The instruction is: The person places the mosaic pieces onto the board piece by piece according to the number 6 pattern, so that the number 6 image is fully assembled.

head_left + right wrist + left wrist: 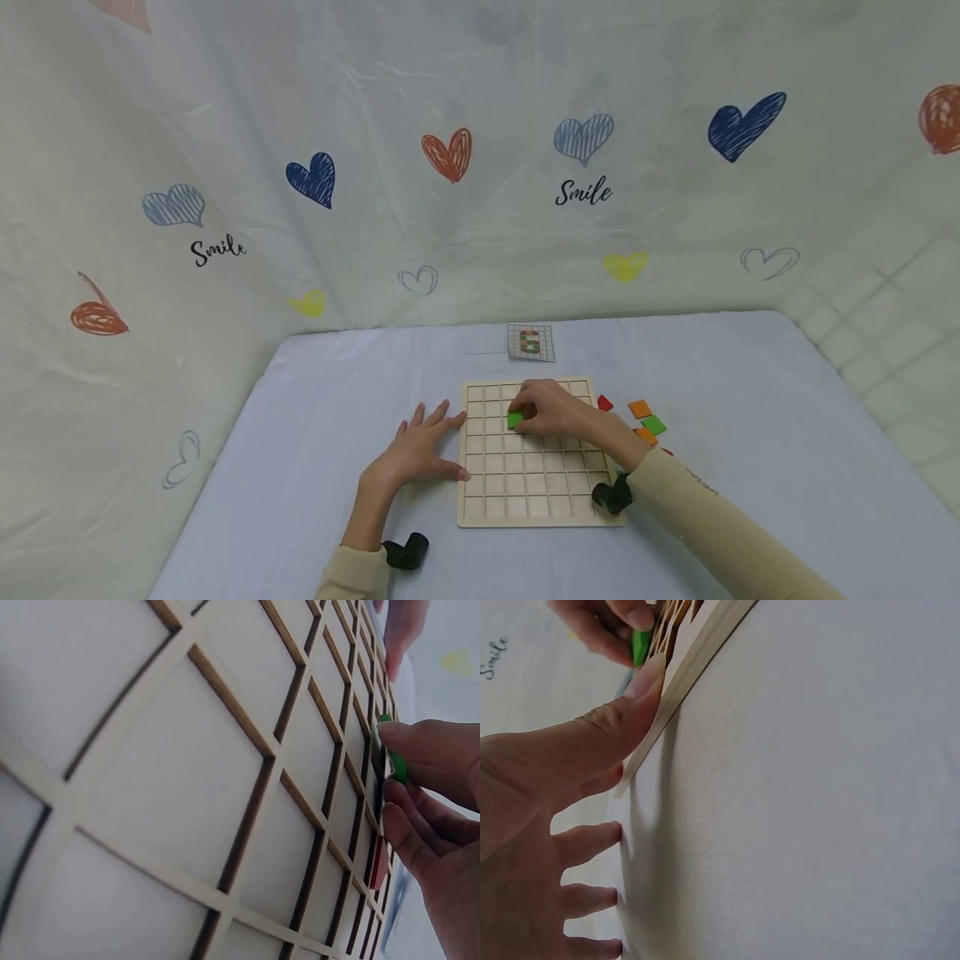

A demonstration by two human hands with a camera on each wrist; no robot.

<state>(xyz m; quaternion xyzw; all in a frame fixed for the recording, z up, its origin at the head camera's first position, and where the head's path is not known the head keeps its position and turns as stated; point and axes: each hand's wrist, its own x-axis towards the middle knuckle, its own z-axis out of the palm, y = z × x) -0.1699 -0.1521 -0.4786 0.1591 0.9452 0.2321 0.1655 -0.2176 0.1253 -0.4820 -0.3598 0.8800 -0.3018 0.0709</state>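
Green tile point(514, 419) pinched in its fingers, the right hand point(553, 408) seems mid-placement; next I'd square it onto the board point(536, 483), which the wide-spread left hand point(417, 451) touches.

Head cam looks fwd + down from farther back, whole board point(540, 522) + backdrop point(495, 237) in frame. L wrist cam's low, close by board's edge, R wrist cam v. close over board; both tipped sideways, both share green tile point(514, 420).

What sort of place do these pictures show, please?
Probably an indoor play or craft corner, though the wider room is hidden. A heart-printed sheet hangs behind a white-covered table, where a wooden grid board lies with coloured tiles beside it.
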